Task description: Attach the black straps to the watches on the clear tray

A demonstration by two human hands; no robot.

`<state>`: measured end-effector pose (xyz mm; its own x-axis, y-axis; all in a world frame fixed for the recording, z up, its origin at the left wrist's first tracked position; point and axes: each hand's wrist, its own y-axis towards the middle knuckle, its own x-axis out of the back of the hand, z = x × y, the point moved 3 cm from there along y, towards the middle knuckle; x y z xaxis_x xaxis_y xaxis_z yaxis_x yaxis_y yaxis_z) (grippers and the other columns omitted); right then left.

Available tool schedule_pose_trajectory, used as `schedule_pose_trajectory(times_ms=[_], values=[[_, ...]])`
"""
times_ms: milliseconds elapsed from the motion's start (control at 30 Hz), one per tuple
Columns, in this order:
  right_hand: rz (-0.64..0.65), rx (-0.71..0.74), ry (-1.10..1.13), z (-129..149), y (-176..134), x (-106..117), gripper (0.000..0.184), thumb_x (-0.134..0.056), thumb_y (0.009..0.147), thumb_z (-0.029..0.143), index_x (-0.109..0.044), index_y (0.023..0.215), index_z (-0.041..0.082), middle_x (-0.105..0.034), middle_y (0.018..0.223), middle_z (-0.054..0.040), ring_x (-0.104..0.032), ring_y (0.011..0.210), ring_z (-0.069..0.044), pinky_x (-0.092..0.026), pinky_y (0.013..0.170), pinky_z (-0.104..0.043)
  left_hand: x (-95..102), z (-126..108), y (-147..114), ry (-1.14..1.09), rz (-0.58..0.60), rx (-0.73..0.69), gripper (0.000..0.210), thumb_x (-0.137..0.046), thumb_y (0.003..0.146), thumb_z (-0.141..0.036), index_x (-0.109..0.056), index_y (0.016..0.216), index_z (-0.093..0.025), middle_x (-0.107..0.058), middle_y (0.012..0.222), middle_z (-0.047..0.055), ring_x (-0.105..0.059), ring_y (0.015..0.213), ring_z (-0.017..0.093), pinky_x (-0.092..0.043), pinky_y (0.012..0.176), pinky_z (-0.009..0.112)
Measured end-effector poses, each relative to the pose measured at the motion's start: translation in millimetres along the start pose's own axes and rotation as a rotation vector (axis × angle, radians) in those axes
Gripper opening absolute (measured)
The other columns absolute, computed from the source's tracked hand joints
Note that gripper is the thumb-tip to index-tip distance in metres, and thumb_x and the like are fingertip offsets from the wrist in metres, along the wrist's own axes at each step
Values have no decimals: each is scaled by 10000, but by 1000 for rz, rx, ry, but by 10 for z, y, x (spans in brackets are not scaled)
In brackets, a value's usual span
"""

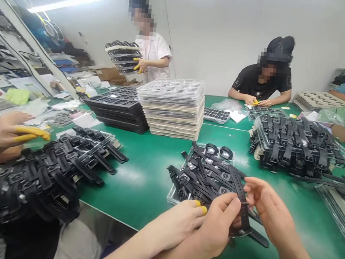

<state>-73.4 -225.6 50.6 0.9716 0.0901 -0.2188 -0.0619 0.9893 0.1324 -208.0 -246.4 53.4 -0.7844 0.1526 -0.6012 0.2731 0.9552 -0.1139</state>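
Note:
My left hand (220, 221) is closed around a smartwatch with a black perforated strap (238, 182), the thumb pressed on the band. Its case points down and is partly hidden by my fingers. My right hand (271, 208) is beside the strap with fingers apart and slightly curled, fingertips close to the band's edge; whether they touch cannot be made out. Behind both hands, a clear plastic tray (172, 195) bears several black-strapped watches (206, 171) with round sensor backs showing. Another hand (178, 223) with yellow finger cots reaches in beside my left hand.
A tall stack of trays (174, 109) and black trays (116, 106) stand behind. Watch-laden trays lie right (295, 147) and left (53, 167). A co-worker's hand (3, 137) is at left; a person (155, 58) carries trays; another person (262, 83) sits across the green table (130, 182).

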Motion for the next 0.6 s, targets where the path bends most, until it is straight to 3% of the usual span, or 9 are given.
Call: schedule_pose_trajectory(times_ms=[200, 267, 367, 433, 600], values=[[98, 20, -146, 52, -20, -60, 426, -500, 1009, 581, -727, 1187, 268, -547, 786, -25, -491, 705, -176, -449, 639, -285, 82, -156, 71, 36, 44, -51, 485, -712, 827, -620, -743, 848, -137, -536, 601, -6, -392, 524, 86, -334, 514, 227], [115, 10, -215, 114, 0, -112, 404, -561, 982, 575, -731, 1181, 267, -585, 851, -34, -492, 699, -168, -453, 635, -281, 149, -244, 96, 178, 69, -99, 426, -699, 870, -550, -752, 931, -133, -608, 687, 17, -461, 575, 99, -386, 557, 228], [108, -66, -269, 180, 47, -211, 437, -685, 915, 532, -677, 1281, 293, -640, 1024, -47, -541, 756, -176, -489, 665, -285, 183, -469, 134, 659, 136, -376, 251, -656, 934, -349, -737, 1086, -165, -717, 969, 76, -626, 851, 184, -497, 791, 298], [77, -108, -276, 189, 90, -266, 443, -714, 893, 517, -686, 1259, 269, -660, 959, -43, -558, 744, -185, -497, 645, -288, 156, -604, 157, 935, 201, -577, 250, -608, 952, -224, -701, 1183, -195, -723, 1093, 83, -642, 981, 207, -496, 905, 332], [-80, -47, -108, 128, 208, -261, 388, -692, 897, 567, -759, 947, 188, -654, 719, -32, -554, 601, -156, -487, 556, -271, 134, -703, 239, 1127, 329, -760, 404, -612, 951, -149, -576, 1342, -248, -710, 1237, 62, -655, 1088, 188, -490, 987, 328]])
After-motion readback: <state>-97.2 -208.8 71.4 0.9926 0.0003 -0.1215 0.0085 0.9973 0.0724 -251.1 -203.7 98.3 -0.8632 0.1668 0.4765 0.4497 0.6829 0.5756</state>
